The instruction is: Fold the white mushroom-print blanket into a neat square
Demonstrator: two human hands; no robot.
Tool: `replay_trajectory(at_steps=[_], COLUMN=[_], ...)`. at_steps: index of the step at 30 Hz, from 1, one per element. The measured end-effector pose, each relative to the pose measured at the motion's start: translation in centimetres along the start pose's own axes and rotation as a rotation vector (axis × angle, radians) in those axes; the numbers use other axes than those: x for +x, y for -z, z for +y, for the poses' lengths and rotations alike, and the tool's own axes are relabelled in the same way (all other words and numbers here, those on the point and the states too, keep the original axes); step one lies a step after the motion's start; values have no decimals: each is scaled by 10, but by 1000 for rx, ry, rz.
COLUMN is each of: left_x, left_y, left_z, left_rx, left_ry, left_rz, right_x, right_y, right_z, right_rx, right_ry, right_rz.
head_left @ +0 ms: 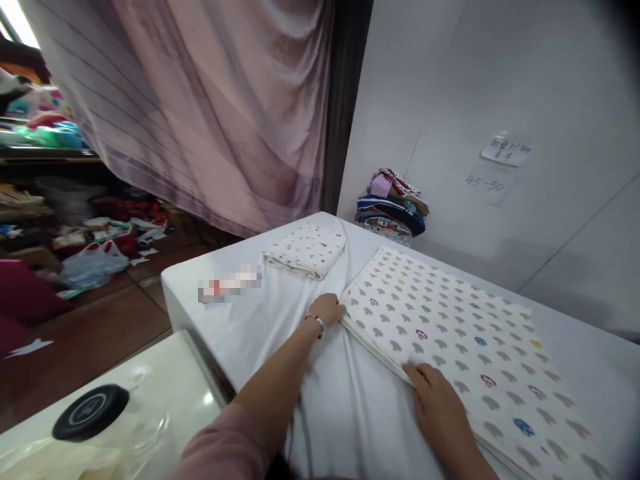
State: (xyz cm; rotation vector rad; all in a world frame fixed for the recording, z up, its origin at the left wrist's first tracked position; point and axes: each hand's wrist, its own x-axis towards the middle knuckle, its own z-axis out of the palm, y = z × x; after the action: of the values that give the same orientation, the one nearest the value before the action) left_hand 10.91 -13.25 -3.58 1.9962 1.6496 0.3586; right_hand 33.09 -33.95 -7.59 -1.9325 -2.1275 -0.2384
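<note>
A white cloth printed with grey and coloured heart shapes (465, 333) lies folded flat on the white-covered table (240, 327). My left hand (327, 309), with a bracelet on the wrist, is closed at the cloth's near left corner, its fingers tucked under the edge. My right hand (437, 400) lies flat on the cloth's near edge with fingers stretched out. A smaller folded white cloth with small prints (306, 250) rests further back on the table, apart from both hands.
A stack of folded colourful clothes (393, 203) sits against the white wall at the table's far corner. A pink curtain (200, 100) hangs behind. A white appliance with a black round lid (90, 411) stands at lower left. Bags and clutter cover the floor at left.
</note>
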Motion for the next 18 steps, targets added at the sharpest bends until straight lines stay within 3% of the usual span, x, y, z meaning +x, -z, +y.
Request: replay_trajectory(at_steps=[5,10,13,18], left_x=[-2,-7,-8,-6], left_y=[6,8,2,7], left_z=[-6,-29,-46,-59], left_rx=[36,187,322,319], left_ry=[-4,-15,8,-15], left_rz=[144,346,263,149], right_x=[-2,-5,-4,-2], right_y=[0,-10,-16,-20], right_z=[-3,6,9,9], right_rx=[2,64,91,124], right_ry=[-14,-12,-34,-52], right_rz=[32,87,105,116])
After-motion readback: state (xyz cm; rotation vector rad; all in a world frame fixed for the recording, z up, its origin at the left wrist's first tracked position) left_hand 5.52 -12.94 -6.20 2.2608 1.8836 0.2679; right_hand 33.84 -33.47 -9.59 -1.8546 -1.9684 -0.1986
